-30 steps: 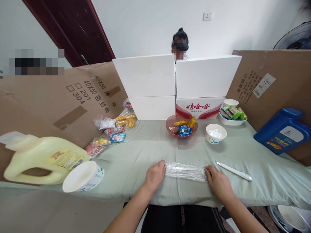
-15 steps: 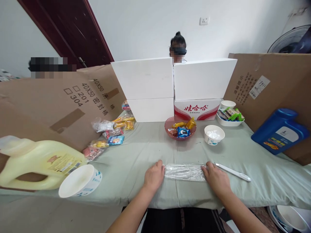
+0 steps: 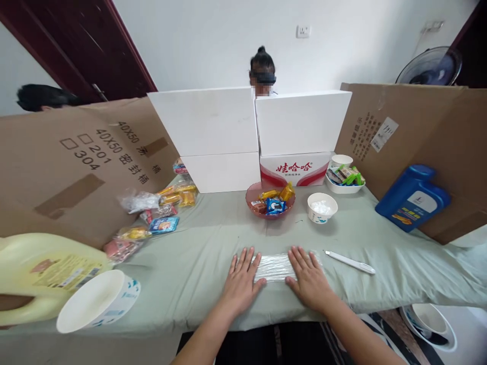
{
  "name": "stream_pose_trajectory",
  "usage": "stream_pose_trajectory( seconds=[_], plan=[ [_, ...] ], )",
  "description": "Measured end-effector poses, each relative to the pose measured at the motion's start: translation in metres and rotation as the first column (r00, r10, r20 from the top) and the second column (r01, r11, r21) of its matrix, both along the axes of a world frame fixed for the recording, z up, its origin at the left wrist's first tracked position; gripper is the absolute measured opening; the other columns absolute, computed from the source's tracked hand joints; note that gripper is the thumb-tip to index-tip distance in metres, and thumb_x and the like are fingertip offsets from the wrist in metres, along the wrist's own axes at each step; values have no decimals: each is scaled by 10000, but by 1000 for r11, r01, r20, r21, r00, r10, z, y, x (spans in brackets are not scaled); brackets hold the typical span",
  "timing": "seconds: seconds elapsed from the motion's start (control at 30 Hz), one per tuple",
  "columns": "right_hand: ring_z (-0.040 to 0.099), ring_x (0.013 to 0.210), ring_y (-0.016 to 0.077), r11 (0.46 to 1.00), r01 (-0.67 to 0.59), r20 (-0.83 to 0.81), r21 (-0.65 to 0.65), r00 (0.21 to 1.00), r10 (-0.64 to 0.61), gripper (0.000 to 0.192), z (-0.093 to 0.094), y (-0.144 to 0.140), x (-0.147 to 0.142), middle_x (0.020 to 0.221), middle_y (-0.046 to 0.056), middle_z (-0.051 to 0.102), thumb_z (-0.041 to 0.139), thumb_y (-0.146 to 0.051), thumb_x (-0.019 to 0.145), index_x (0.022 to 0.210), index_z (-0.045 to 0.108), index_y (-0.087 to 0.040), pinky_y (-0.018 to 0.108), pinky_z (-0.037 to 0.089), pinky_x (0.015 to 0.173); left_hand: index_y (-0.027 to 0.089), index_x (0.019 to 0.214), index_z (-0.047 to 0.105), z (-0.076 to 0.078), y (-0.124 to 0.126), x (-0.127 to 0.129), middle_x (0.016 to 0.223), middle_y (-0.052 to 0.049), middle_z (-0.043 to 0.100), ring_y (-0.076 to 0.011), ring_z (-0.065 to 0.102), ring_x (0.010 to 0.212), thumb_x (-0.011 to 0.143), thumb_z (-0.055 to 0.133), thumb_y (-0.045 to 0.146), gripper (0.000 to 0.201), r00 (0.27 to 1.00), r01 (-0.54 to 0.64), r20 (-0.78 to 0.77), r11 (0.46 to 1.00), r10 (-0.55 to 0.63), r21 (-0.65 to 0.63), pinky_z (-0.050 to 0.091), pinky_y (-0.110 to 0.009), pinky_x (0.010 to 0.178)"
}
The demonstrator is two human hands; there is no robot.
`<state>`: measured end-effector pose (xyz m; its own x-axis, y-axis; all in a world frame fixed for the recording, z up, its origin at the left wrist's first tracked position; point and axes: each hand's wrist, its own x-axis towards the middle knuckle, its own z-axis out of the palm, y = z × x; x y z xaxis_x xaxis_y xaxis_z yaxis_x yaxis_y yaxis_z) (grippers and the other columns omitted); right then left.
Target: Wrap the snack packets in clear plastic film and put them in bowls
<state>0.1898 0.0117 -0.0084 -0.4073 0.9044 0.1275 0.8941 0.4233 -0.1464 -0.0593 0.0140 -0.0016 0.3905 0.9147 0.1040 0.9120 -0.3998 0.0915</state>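
A folded strip of clear plastic film lies flat on the cloth-covered table in front of me. My left hand rests palm down at its left end, fingers spread and straight. Over the right end lies my right hand, also flat with fingers out, covering part of the film. Neither hand grips anything. Just right of my right hand is a white utility knife, lying at a slant.
Beyond my hands stand a pink bowl of wrapped snacks and a paper bowl with white contents. Snack packets, a yellow jug and a tilted paper bowl sit left. A blue bottle is right; white boxes stand behind.
Both hands have gone from curled fingers at the film's ends to flat, outstretched fingers, the right one now lying over the film. The view has shifted slightly right.
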Motion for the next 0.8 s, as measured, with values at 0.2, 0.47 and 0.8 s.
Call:
stream_pose_trajectory(
  seconds=[0.2, 0.47, 0.8],
  plan=[
    [224, 1422, 291, 996, 29, 29, 85, 999, -31, 756, -7, -22, 37, 1518, 143, 314, 357, -622, 905, 1483, 279, -141, 550, 192, 1116, 246, 1486, 289, 8, -4, -20, 1569, -96, 197, -340, 133, 1447, 951, 372, 534, 613, 997, -80, -22, 994, 79, -70, 139, -590, 1126],
    [369, 1350, 266, 929, -44, 10, 367, 999, 43, 622, -18, -87, 54, 1451, 100, 447, 491, -349, 886, 1459, 327, -170, 453, 272, 1090, 351, 1436, 380, 16, 1, -12, 1571, -67, 221, -395, 143, 1433, 926, 490, 377, 522, 986, -167, -1, 981, 168, -95, 185, -631, 1088],
    [623, 1027, 250, 866, -57, -187, 497, 967, 171, 389, 13, -107, 73, 1096, 18, 692, 447, -107, 771, 1034, 641, -318, 432, 444, 881, 160, 1014, 663, 40, -2, 52, 963, -119, 629, -285, 578, 951, 895, 511, 191, 195, 978, -172, 136, 979, 157, 112, 489, -438, 834]
  ],
)
